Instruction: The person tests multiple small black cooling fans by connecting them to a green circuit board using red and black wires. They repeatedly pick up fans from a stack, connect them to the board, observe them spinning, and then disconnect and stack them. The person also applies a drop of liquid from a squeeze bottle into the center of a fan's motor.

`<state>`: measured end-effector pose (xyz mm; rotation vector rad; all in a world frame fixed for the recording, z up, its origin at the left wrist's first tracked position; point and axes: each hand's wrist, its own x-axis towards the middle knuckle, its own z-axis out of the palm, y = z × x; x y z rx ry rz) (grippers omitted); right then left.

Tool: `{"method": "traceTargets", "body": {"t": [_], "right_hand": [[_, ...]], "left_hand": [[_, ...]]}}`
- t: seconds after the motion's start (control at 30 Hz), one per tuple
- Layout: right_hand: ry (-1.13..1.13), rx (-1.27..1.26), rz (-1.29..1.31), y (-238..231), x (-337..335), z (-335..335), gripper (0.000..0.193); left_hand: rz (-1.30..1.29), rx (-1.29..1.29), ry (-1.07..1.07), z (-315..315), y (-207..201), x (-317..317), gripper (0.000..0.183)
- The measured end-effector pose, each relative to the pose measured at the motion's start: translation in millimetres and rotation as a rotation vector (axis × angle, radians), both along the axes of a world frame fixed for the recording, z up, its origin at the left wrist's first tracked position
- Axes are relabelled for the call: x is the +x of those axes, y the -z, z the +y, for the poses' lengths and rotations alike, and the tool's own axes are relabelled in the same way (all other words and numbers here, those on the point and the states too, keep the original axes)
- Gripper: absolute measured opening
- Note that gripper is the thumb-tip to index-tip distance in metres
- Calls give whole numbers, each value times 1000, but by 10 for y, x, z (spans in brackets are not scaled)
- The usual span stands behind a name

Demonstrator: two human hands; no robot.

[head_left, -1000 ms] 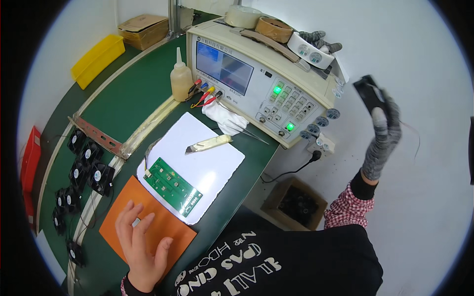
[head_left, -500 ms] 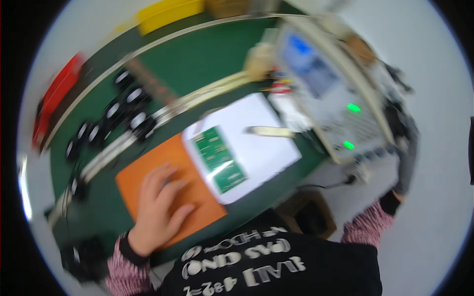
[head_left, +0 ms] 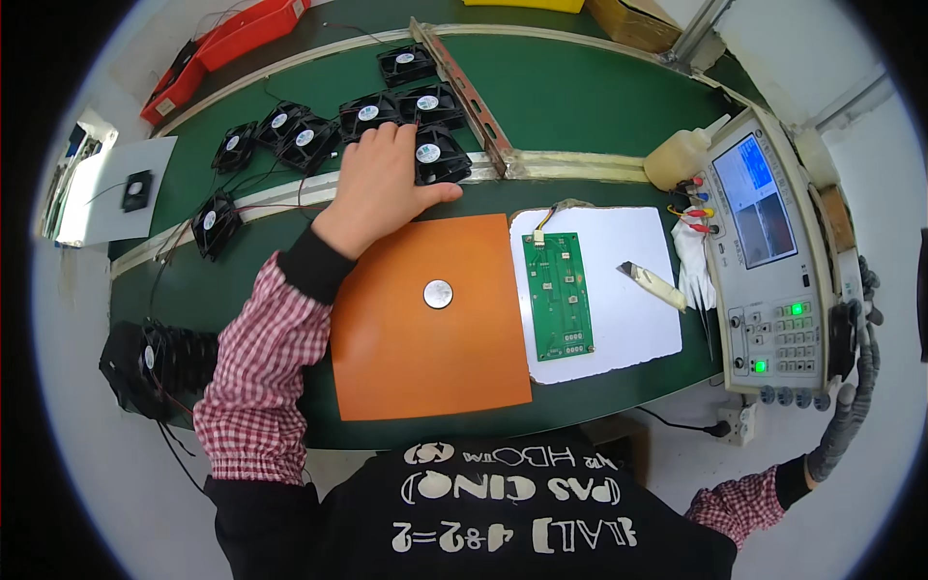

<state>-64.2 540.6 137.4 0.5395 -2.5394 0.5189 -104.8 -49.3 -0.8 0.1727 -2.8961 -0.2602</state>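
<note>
My left hand (head_left: 379,188) reaches over the far edge strip of the bench, fingers stretched forward and thumb spread out. Right beside it, between index finger and thumb, sits a black square cooling fan (head_left: 441,157); the hand looks open and not closed round it. Just beyond the fingertips lie a fan with a white label (head_left: 367,114) and another fan (head_left: 426,102). At the far right, my right hand (head_left: 847,411) in a grey glove rests along the side of a benchtop tester (head_left: 773,309), thumb apart from its extended fingers; part of it is hidden by the tester.
A round silver disc (head_left: 438,294) lies on an orange mat (head_left: 425,377). Next to it, a green circuit board (head_left: 560,309) and a utility knife (head_left: 652,286) lie on a white board (head_left: 619,348). Tweezers (head_left: 703,319), a yellowish bottle (head_left: 677,158) and a red bin (head_left: 246,41) stand around.
My left hand has moved from above the orange mat forward to the fans, uncovering the silver disc. The whole view has turned and steadied. My right hand stays by the tester.
</note>
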Motion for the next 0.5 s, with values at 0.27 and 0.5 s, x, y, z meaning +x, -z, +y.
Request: {"method": "traceTargets", "body": {"t": [0.27, 0.5], "right_hand": [[156, 64, 759, 317, 312, -708, 41], [-527, 131, 194, 819, 132, -2183, 16]], "left_hand": [[217, 55, 70, 28, -68, 74, 77], [529, 464, 334, -17, -735, 1076, 92]]}}
